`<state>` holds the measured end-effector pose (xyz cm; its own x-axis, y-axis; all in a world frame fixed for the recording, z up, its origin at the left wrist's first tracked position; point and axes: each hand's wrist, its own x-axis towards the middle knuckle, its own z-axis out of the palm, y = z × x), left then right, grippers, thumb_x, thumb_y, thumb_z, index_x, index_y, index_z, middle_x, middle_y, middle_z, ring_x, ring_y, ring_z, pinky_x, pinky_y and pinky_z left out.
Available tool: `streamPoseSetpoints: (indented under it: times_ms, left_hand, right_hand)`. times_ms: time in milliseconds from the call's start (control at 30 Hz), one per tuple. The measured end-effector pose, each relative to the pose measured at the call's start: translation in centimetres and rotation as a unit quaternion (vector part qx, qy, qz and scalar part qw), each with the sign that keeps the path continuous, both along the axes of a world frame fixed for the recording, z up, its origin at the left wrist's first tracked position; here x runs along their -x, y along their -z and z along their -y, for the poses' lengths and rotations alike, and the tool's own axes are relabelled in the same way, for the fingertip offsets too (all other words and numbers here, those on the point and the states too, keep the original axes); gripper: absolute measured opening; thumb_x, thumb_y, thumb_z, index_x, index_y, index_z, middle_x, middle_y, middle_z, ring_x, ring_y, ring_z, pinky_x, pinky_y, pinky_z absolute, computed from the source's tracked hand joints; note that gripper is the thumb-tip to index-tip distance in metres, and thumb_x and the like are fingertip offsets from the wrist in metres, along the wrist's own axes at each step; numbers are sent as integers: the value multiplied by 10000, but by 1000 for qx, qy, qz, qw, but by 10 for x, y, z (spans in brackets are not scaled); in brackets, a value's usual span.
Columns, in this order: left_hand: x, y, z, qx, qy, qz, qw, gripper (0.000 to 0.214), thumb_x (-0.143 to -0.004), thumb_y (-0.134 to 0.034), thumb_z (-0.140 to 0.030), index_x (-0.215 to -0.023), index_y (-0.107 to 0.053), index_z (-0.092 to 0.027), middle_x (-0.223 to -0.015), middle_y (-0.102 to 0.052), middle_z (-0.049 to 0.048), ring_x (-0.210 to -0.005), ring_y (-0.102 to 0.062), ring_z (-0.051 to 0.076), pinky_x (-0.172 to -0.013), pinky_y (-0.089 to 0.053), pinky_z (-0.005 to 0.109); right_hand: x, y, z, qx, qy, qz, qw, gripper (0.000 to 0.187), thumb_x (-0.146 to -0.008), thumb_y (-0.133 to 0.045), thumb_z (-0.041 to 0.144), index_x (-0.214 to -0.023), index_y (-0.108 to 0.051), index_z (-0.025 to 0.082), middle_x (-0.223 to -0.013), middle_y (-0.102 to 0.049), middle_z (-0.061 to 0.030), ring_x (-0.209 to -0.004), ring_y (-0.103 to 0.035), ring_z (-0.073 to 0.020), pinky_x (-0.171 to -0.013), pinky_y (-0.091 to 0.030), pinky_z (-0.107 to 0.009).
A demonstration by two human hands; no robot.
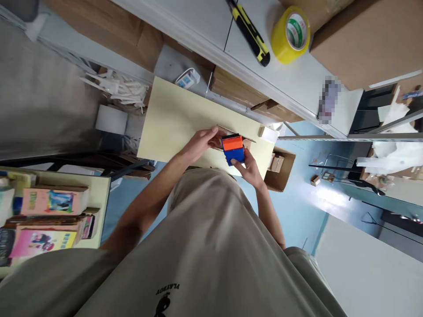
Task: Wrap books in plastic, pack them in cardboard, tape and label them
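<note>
My right hand (pixel 250 169) is closed around a blue and orange tape dispenser (pixel 234 155), with the thumb across its blue face. A black toothed edge runs along its far side. Below and behind the dispenser, a small cardboard box (pixel 247 144) sits on the pale yellow table (pixel 175 119), largely covered by the dispenser and my hands. My left hand (pixel 205 141) is at the box's left end, thumb and fingers bent around its edge; the exact grip is partly hidden.
A grey shelf (pixel 211 20) beyond the table carries a yellow tape roll (pixel 290 34), a utility knife (pixel 250 33) and cartons. An open carton (pixel 280 171) stands right of the table. Books (pixel 53 200) fill a second table at left. A power strip (pixel 187 79) lies behind.
</note>
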<state>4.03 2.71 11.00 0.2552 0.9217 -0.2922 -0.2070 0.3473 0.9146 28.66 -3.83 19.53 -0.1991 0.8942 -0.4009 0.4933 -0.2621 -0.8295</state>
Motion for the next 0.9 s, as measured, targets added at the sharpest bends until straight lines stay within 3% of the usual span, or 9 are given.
streamPoseSetpoints:
  times_ms: [133, 233, 400, 633, 900]
  left_hand:
    - [9, -5, -9, 13, 40, 30, 999, 779, -903, -882, -956, -1030, -910, -187, -942, -842, 108, -836, -810, 264, -721, -630, 386]
    - [15, -14, -12, 38, 71, 53, 995, 682, -819, -1005, -844, -935, -886, -182, -836, -790, 71, -732, -707, 195, -664, -536, 339]
    - [16, -16, -10, 78, 70, 69, 992, 506, -792, -1032, -662, -868, -865, -191, -752, -737, 34, -695, -618, 149, -632, -427, 298]
    - [-1, 1, 3, 145, -16, 55, 988, 274, -794, -947, -464, -841, -872, -204, -857, -816, 57, -739, -626, 152, -648, -430, 283]
    - [-2, -11, 26, 146, -20, 63, 987, 345, -809, -986, -525, -810, -828, -218, -932, -852, 80, -804, -666, 181, -672, -480, 291]
  right_hand:
    - [-2, -20, -4, 34, -34, 36, 998, 679, -983, -805, 900, -1222, -668, 280, -1094, -786, -76, -954, -728, -288, -899, -656, -475]
    - [-2, -37, -11, 60, -67, 95, 991, 639, -983, -801, 852, -1188, -653, 265, -1053, -752, -65, -921, -697, -276, -846, -617, -449]
    - [1, -58, -28, 104, -90, 149, 979, 731, -930, -778, 915, -1186, -667, 239, -1069, -771, -78, -947, -704, -280, -830, -590, -415]
    - [5, -72, -58, 137, -122, 242, 953, 762, -964, -735, 960, -1152, -726, 221, -1078, -835, -111, -940, -749, -282, -810, -569, -384]
    - [13, -117, -88, 197, -259, 297, 898, 654, -1071, -709, 873, -1090, -761, 222, -1019, -856, -97, -892, -766, -255, -773, -520, -360]
